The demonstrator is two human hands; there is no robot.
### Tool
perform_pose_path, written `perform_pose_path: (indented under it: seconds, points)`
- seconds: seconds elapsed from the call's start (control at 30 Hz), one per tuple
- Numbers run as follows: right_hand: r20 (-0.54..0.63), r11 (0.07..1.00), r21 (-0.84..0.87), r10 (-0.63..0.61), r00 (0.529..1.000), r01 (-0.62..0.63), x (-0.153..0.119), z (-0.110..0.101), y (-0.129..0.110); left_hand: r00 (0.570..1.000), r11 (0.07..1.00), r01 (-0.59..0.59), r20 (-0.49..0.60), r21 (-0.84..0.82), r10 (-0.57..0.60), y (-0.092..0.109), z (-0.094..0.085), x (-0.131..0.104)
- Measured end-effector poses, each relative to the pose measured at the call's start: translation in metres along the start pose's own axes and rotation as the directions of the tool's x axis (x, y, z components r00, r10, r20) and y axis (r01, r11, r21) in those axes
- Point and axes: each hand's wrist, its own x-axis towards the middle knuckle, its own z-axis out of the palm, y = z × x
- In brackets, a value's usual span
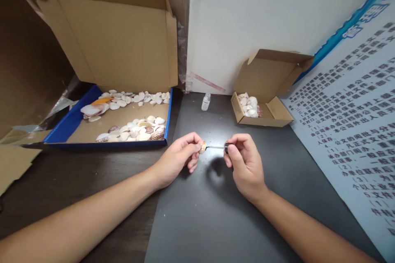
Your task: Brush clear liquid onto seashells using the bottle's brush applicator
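Note:
Between thumb and fingers, my left hand (pixel 184 154) pinches a small brownish shell (pixel 203 147) above the dark grey mat. My right hand (pixel 246 160) grips the black cap of a brush applicator (pixel 216 147). Its thin stem points left, and the dark tip meets or nearly meets the shell; I cannot tell which. Behind my hands stands a small clear bottle (pixel 205 102) with a label and no cap on it.
At the left lies an open blue-edged cardboard box (pixel 108 140) with many shells (pixel 145 127). A smaller open carton (pixel 262 121) at the right back holds white shells (pixel 249 104). A white panel (pixel 247 16) rises behind, and a printed poster (pixel 345 123) leans along the right.

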Motion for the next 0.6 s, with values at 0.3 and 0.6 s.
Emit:
perform_pose_path:
  seconds: [0.3,0.6]
  points:
    - [0.024,0.997,0.080,0.009,1.000,-0.011,0.034,0.012,0.012,1.000,0.995,0.009,0.025,-0.095,-0.006,0.010,-0.008,0.016]
    - [-0.017,0.998,-0.019,0.067,0.998,-0.067,0.037,0.009,0.010,0.999,0.991,0.043,0.019,-0.126,-0.040,0.009,-0.011,0.013]
